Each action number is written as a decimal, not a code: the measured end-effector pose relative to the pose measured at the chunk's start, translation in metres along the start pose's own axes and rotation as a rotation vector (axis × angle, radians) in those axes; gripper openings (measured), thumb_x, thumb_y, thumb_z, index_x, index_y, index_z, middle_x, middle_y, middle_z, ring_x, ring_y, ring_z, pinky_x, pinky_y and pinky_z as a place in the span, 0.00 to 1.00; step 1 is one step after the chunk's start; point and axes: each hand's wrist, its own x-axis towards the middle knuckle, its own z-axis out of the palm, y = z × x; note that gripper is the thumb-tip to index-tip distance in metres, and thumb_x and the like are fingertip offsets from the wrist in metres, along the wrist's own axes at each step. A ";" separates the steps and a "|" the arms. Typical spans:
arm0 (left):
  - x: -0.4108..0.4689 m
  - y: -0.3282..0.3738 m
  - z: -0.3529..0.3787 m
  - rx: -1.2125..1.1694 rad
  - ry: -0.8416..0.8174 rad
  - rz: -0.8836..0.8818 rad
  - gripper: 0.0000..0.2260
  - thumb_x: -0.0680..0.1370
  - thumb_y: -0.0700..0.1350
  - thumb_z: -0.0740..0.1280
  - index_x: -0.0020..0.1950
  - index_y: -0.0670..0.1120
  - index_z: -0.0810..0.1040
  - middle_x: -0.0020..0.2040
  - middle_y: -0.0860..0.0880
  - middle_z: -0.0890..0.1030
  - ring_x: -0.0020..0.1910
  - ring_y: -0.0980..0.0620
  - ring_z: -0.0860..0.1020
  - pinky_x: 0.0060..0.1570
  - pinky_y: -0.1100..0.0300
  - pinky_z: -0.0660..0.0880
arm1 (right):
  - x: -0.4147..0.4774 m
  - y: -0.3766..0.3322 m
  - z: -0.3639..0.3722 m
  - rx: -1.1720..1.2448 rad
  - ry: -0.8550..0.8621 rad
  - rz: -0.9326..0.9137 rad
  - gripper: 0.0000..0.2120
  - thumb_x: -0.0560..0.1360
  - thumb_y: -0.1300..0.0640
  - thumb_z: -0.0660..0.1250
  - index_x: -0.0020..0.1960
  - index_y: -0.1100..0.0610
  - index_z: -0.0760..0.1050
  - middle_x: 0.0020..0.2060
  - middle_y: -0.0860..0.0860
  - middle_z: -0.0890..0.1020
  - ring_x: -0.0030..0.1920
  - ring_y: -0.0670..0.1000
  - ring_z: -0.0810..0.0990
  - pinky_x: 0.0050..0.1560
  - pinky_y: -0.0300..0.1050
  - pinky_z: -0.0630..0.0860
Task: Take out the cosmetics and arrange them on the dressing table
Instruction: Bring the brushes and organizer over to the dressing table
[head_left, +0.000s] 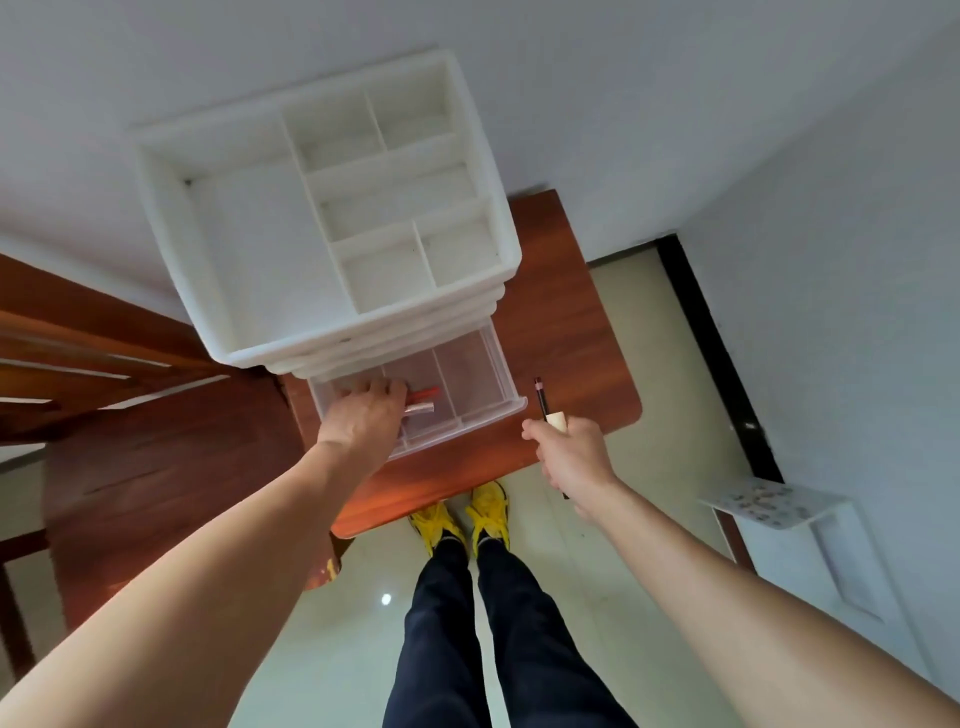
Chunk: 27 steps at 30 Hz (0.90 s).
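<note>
**Q:** What does the view from above show?

**A:** A person stands at a reddish-brown wooden table (563, 312) and looks straight down. On it stands a white plastic organiser (270, 249) with open compartments on top and drawers stacked beneath. The lowest one, a clear drawer (470, 364), is pulled out towards the person.

**Q:** Where are the cosmetics?

**A:** Two lie in the left part of the clear drawer. One is a rose-gold tube (420, 410), and just behind it is a red-orange stick (427, 392). A third, a slim dark pencil (542, 401) with a cream-coloured section at the fingers, is held above the table, just right of the drawer's front corner.

**Q:** What are the hands doing?

**A:** The left grip (363, 415) reaches down into the drawer, knuckles up. Its fingers bend over the near end of the rose-gold tube. They are hidden, so I cannot tell whether they have closed on it. The right grip (571, 457) is curled firmly round the pencil. The pencil's pinkish tip points away from the person, and its dark tail shows below the palm.

**Q:** Anything else?

**A:** Yellow shoes (488, 512) and dark trousers stand on a pale floor (623, 291) at the table's near edge.
</note>
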 end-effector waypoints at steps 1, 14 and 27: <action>0.001 0.000 0.001 -0.040 0.003 -0.011 0.18 0.78 0.41 0.59 0.68 0.44 0.66 0.63 0.43 0.74 0.60 0.40 0.75 0.52 0.49 0.74 | -0.001 0.001 0.002 0.030 -0.003 0.022 0.12 0.75 0.53 0.70 0.36 0.58 0.75 0.27 0.50 0.72 0.26 0.48 0.68 0.28 0.42 0.63; -0.076 -0.020 -0.015 -0.449 0.274 -0.137 0.05 0.74 0.39 0.59 0.48 0.46 0.66 0.38 0.45 0.76 0.37 0.37 0.74 0.33 0.53 0.64 | -0.029 -0.034 0.051 0.654 -0.172 0.398 0.07 0.80 0.60 0.64 0.49 0.64 0.70 0.53 0.65 0.79 0.51 0.62 0.82 0.52 0.52 0.80; -0.128 -0.079 -0.004 -0.532 0.311 -0.374 0.06 0.76 0.40 0.59 0.41 0.45 0.63 0.32 0.50 0.69 0.33 0.43 0.68 0.34 0.55 0.64 | -0.024 -0.099 0.088 0.901 -0.198 0.354 0.11 0.78 0.58 0.67 0.57 0.62 0.74 0.54 0.61 0.82 0.49 0.58 0.84 0.46 0.51 0.81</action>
